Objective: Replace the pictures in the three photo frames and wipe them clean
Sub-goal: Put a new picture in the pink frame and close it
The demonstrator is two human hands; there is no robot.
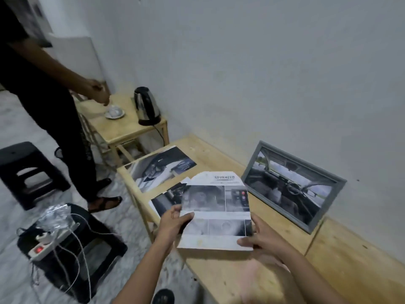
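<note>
Both hands are holding the printed sheet (217,216) above the wooden table (350,260): left hand (173,224) pinching its left edge, right hand (260,240) curling round its lower right corner. I am reading "ADVANCED" along its top. Just right, the grey photo frame (291,185) is leaning against the wall (263,84).

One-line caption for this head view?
Left hand and right hand hold a printed sheet over the wooden table; gray photo frame leans on wall.

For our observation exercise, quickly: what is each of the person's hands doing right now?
Left hand: grips the left edge of the printed sheet.
Right hand: holds the same sheet's lower right corner.
</note>
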